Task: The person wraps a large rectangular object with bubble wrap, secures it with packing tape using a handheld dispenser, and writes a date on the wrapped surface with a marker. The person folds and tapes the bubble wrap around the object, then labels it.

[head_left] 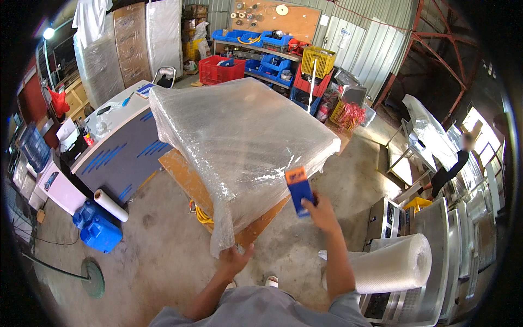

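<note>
A large sheet of clear bubble wrap (pixel 245 125) drapes over a table-like piece with brown board (pixel 182 174) showing under its near edges. At the near hanging corner of the wrap, my left hand (pixel 234 261) has its fingers closed on the plastic; part of them is hidden. My right hand (pixel 323 213) grips the lower end of a flat blue packet with an orange top (pixel 299 193), held up by the right-hand edge of the wrapped piece. What is inside the packet cannot be seen.
A bubble wrap roll (pixel 392 264) lies at right beside metal panels (pixel 449 256). At left stand a desk (pixel 109 117), a film roll (pixel 111 205) and blue jugs (pixel 98 226). A yellow hose (pixel 202 213) is beneath the piece. Another person (pixel 452 169) stands far right.
</note>
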Demonstrator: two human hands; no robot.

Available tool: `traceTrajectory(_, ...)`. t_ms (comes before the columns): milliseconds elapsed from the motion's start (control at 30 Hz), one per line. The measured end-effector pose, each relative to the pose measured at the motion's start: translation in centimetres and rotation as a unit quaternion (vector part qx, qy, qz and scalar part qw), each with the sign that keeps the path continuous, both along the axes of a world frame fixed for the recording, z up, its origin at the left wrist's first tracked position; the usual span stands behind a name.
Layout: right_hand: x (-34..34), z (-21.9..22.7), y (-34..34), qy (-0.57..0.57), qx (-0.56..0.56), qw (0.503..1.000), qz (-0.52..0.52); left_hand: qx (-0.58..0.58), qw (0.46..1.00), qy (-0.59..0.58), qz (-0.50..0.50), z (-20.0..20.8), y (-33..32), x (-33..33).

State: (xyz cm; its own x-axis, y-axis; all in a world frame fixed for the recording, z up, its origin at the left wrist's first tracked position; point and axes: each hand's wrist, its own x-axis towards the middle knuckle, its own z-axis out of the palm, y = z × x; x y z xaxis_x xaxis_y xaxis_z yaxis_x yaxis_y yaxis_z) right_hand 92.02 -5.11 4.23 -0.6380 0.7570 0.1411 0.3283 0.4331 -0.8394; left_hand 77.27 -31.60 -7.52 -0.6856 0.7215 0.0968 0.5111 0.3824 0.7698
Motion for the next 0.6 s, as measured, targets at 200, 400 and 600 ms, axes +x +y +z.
traceTrajectory(200,-6.7,2.3,12.0,-0.052,0.208,0.974,-0.075,0.143,0.818,-0.504,-0.237,5.8,-8.8,1.2)
traceTrajectory(400,-12.5,1.4,20.5,-0.044,0.260,0.959,-0.100,0.235,0.857,-0.458,0.014,5.6,-13.0,-1.5)
traceTrajectory(600,-15.7,-3.2,24.6,-0.105,0.313,0.940,-0.086,0.216,0.918,-0.281,0.180,8.6,-11.4,-0.3)
